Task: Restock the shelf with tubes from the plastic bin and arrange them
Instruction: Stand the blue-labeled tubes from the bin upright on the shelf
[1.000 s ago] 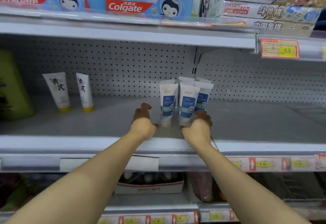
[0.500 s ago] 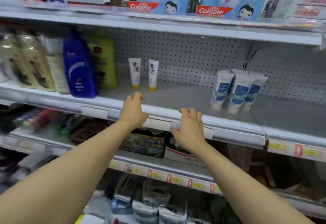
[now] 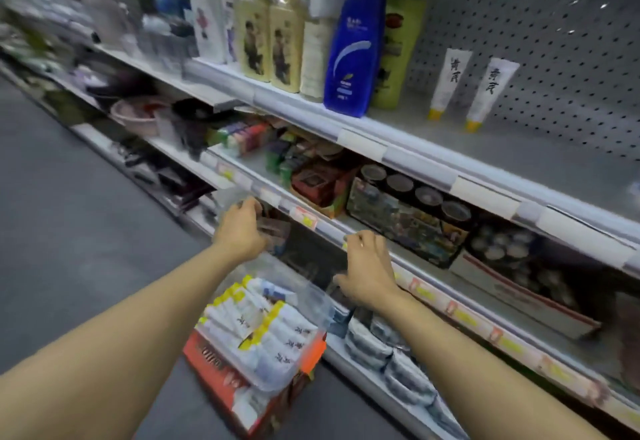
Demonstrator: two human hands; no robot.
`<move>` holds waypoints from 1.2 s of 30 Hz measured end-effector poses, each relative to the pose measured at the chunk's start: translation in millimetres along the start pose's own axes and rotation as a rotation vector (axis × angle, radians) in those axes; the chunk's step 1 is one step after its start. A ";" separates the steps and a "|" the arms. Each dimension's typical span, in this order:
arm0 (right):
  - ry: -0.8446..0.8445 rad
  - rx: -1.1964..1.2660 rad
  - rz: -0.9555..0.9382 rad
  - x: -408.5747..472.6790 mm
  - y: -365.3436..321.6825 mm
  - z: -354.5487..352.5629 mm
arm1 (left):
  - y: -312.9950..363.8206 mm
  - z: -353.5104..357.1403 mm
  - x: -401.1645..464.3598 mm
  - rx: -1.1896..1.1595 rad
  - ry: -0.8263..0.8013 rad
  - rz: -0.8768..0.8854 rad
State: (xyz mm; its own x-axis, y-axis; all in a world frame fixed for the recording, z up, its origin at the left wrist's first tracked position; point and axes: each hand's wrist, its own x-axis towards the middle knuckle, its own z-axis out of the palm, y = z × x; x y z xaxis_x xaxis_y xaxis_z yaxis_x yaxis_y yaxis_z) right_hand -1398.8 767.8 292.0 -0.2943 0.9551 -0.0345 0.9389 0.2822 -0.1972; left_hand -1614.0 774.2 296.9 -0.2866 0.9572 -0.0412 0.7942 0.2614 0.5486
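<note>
Bin: we see the clear plastic bin [image 3: 277, 367] low in the aisle on a red carton [image 3: 214, 370], packed with white yellow-capped tubes [image 3: 266, 325]
Left hand: our left hand [image 3: 240, 228] curls its fingers over the bin's far rim
Right hand: our right hand [image 3: 365, 271] hangs over the near-right rim, fingers bent; we cannot tell if it holds anything
Shelf: two matching white tubes [image 3: 446, 83] stand upright on the grey metal shelf [image 3: 540, 162], bare room to their right
Beside: a blue pump bottle [image 3: 353, 48] left of them
Edge: lower shelf lips jut just beside both hands

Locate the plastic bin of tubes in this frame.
Head view, bottom centre: the plastic bin sits on a red box on the floor, below both hands.
</note>
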 end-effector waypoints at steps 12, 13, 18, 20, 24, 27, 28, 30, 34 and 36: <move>-0.326 -0.043 -0.163 44.1 -59.0 117.7 | -152.8 36.8 -22.7 -0.088 -0.051 -0.417; -0.349 -0.046 -0.169 52.1 -58.9 126.9 | -159.3 43.7 -21.6 -0.093 -0.050 -0.443; -0.444 -0.079 -0.220 104.9 -51.0 172.3 | -185.2 80.8 -2.5 -0.118 -0.066 -0.527; -0.482 -0.108 -0.252 132.0 -45.5 191.0 | -192.2 98.0 9.2 -0.119 -0.078 -0.536; -0.554 -0.155 -0.370 188.1 -39.8 228.0 | -200.8 132.9 35.8 -0.136 -0.083 -0.560; -0.628 -0.182 -0.502 221.9 -42.1 259.1 | -205.4 155.7 53.3 -0.144 -0.107 -0.582; -0.648 -0.199 -0.549 230.4 -43.5 270.5 | -207.1 162.5 57.8 -0.145 -0.108 -0.580; -0.685 -0.267 -0.673 244.3 -48.2 293.2 | -212.5 175.9 63.6 -0.145 -0.107 -0.586; -0.654 -0.597 -1.060 263.1 -61.9 331.8 | -222.5 195.6 65.6 -0.140 -0.127 -0.624; -0.625 -0.811 -1.253 267.7 -65.8 350.5 | -227.2 202.7 64.0 -0.136 -0.147 -0.633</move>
State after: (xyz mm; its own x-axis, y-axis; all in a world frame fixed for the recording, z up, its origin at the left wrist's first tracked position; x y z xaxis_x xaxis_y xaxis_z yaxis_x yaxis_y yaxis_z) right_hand -1601.9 973.2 -47.7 -0.7410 -0.0263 -0.6710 -0.1511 0.9801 0.1285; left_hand -1704.2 801.3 0.4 -0.5919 0.6335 -0.4983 0.4192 0.7700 0.4809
